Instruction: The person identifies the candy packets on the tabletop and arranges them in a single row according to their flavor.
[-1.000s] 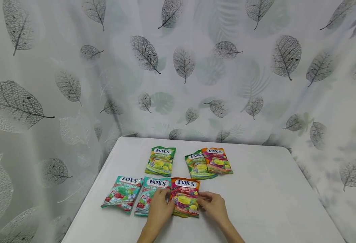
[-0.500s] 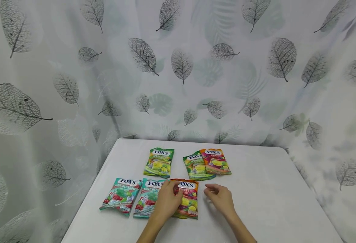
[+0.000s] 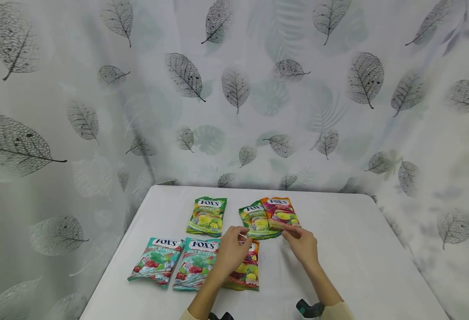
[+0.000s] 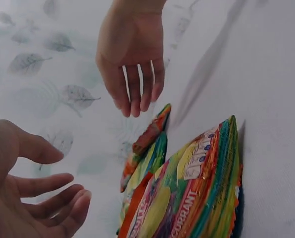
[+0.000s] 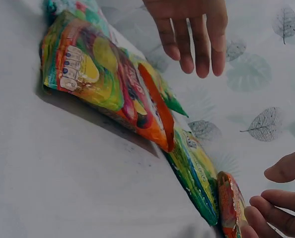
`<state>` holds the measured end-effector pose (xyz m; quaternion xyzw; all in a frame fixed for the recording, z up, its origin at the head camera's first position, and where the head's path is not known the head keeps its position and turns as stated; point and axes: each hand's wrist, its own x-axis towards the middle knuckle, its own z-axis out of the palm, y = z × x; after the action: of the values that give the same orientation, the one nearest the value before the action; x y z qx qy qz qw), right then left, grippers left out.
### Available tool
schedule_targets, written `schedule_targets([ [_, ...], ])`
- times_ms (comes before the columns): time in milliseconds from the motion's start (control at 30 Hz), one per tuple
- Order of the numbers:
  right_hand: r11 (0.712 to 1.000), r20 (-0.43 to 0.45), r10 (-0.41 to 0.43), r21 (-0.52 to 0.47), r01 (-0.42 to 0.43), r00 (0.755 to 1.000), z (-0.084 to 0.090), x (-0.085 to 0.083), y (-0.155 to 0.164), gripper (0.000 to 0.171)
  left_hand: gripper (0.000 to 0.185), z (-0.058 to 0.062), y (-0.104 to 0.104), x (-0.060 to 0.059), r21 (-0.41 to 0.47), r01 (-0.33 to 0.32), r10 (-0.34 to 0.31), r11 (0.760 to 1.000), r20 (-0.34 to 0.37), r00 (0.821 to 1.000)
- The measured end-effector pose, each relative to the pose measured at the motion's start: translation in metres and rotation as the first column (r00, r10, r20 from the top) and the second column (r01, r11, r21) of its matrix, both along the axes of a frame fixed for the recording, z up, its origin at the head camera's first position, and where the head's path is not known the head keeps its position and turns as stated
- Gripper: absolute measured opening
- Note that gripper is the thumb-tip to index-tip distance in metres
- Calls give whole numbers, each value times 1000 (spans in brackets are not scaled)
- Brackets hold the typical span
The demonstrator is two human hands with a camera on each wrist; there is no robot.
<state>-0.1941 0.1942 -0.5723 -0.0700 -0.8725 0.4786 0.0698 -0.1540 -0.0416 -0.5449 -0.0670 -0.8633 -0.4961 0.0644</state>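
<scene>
My left hand (image 3: 232,250) is held over a red-orange Fox's Fruits candy bag (image 3: 245,272) in the front row, fingers relaxed and holding nothing. In the left wrist view that left hand (image 4: 43,188) hangs beside the bag, thumb apart from the fingers. My right hand (image 3: 304,246) reaches to the lower edge of another Fruits bag (image 3: 280,214) at the back, its fingertips right by that edge. This bag overlaps a green Fox's candy bag (image 3: 253,218). In the right wrist view the right hand (image 5: 281,198) has loosely bent fingers near the orange bag's end.
Two teal Mint Blossom bags (image 3: 156,262) lie at front left, one partly behind my left forearm. Another green bag (image 3: 207,216) lies at back left. The white table (image 3: 350,258) meets a leaf-print curtain (image 3: 234,89) behind. Dark wrist devices (image 3: 310,308) show below.
Both hands have left the front Fruits bag, which now lies beside the teal bags, and moved forward toward the back row. The right hand has reached the back Fruits bag's lower edge.
</scene>
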Motion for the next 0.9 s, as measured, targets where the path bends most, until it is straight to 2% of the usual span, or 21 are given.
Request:
schedule_targets([
  [200,997,-7,-72,1,72,997,-2,-18,11,34,27,-3,12,-15,46,47,-47,998,13,999],
  [333,992,-4,-123,8,123,992,-8,-28,19,39,30,-10,22,-25,73,67,-69,995,19,997],
  [500,988,30,-155,4,154,988,-16,-39,26,43,37,-20,34,-37,77,53,-57,996,48,997],
  [667,987,60,-163,-6,163,985,-21,-51,30,45,41,-23,47,-53,84,27,-32,996,63,997],
  [900,984,83,-174,-24,177,981,-21,-69,28,47,48,-30,60,-76,114,12,-28,993,136,990],
])
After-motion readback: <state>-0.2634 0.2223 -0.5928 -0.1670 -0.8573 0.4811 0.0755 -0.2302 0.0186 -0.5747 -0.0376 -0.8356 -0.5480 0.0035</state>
